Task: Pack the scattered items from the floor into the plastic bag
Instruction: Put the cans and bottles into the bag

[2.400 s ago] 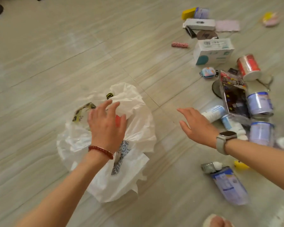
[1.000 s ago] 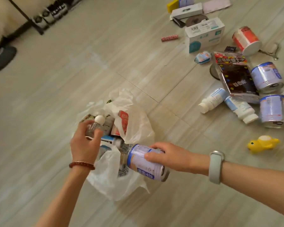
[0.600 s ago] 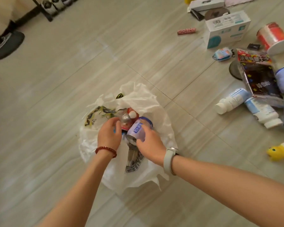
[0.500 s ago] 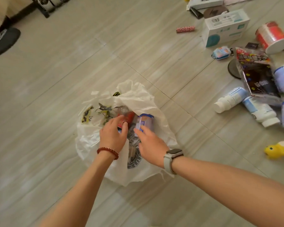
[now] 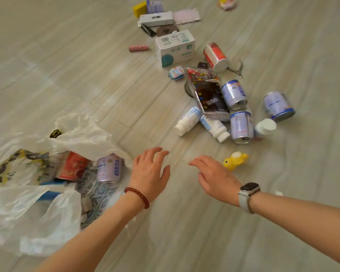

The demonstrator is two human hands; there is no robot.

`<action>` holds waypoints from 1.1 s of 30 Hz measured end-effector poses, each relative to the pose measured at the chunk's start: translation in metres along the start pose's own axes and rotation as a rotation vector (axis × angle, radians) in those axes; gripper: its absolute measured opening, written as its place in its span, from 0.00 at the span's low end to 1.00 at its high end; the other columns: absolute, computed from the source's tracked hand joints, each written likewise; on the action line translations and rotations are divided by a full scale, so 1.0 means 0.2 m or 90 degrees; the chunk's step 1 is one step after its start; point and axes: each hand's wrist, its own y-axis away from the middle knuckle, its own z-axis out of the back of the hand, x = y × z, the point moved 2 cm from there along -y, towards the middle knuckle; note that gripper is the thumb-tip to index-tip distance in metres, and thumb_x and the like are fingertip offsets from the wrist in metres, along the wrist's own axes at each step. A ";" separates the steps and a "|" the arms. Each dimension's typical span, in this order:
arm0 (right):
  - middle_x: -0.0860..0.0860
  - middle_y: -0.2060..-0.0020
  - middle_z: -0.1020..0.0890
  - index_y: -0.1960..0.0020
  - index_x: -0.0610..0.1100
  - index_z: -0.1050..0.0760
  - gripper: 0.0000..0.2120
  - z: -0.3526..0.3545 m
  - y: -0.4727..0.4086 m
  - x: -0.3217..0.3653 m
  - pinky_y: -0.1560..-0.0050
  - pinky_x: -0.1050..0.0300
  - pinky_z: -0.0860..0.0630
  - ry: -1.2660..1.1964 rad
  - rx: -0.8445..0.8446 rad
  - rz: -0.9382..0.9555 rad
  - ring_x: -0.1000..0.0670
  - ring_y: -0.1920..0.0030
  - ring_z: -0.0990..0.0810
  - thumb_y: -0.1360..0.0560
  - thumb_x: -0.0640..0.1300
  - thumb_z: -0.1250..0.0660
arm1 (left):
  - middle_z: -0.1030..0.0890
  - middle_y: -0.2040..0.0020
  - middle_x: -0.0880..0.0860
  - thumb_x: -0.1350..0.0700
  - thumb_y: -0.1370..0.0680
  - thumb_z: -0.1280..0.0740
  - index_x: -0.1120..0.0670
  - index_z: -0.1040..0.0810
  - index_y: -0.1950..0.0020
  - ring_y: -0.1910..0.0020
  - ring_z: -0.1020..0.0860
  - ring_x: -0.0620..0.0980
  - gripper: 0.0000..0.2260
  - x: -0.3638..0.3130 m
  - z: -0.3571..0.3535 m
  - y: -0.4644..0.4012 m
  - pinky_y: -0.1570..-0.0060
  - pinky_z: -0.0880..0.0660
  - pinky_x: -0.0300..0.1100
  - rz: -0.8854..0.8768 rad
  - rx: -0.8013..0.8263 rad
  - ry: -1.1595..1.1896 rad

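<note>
The white plastic bag (image 5: 31, 211) lies open on the floor at the lower left. Inside it I see a blue-and-silver can (image 5: 108, 168) and a red packet (image 5: 73, 165). My left hand (image 5: 150, 171) hovers just right of the bag, fingers spread, holding nothing. My right hand (image 5: 214, 178) is beside it, also open and empty. A yellow toy duck (image 5: 235, 160) lies just beyond my right hand. Two white bottles (image 5: 187, 120) (image 5: 214, 127) and several blue cans (image 5: 240, 126) lie further right.
A dark snack packet (image 5: 209, 95), a red can (image 5: 215, 56), a white-and-teal box (image 5: 175, 47), a pink patterned tube (image 5: 138, 48) and more small boxes (image 5: 156, 18) are scattered at the top. Bare tiled floor (image 5: 77, 65) surrounds the bag.
Both hands have left the bag and moved right toward the scattered items. The blue can and small bottle they carried now sit in the bag. The view has swung right.
</note>
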 end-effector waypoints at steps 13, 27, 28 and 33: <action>0.48 0.26 0.49 0.26 0.49 0.59 0.43 0.07 1.01 -0.74 0.28 0.44 0.48 0.035 0.171 -0.572 0.45 0.27 0.48 0.29 0.59 0.36 | 0.49 0.25 0.56 0.51 0.24 0.38 0.47 0.50 0.27 0.29 0.46 0.59 0.30 -0.83 -0.72 -0.38 0.36 0.37 0.55 -0.193 0.303 -0.077; 0.46 0.46 0.27 0.52 0.45 0.36 0.03 0.13 0.58 -0.41 0.55 0.53 0.32 -0.136 0.055 -0.330 0.44 0.51 0.26 0.22 0.44 0.46 | 0.25 0.52 0.51 0.60 0.27 0.35 0.55 0.33 0.39 0.59 0.28 0.50 0.17 -0.54 -0.26 -0.22 0.59 0.34 0.39 -0.049 0.094 0.239; 0.46 0.47 0.26 0.53 0.44 0.35 0.03 0.14 0.51 -0.34 0.54 0.52 0.31 -0.173 0.042 -0.317 0.44 0.53 0.26 0.22 0.44 0.46 | 0.25 0.53 0.50 0.60 0.28 0.34 0.55 0.31 0.40 0.60 0.27 0.49 0.17 -0.46 -0.17 -0.18 0.59 0.33 0.39 -0.010 0.040 0.254; 0.48 0.63 0.24 0.53 0.38 0.29 0.10 0.17 0.13 0.04 0.64 0.59 0.30 -0.328 0.033 -0.232 0.50 0.64 0.28 0.25 0.46 0.40 | 0.26 0.49 0.54 0.50 0.32 0.37 0.58 0.23 0.46 0.51 0.28 0.46 0.19 0.01 0.19 0.01 0.50 0.34 0.34 0.130 -0.198 0.239</action>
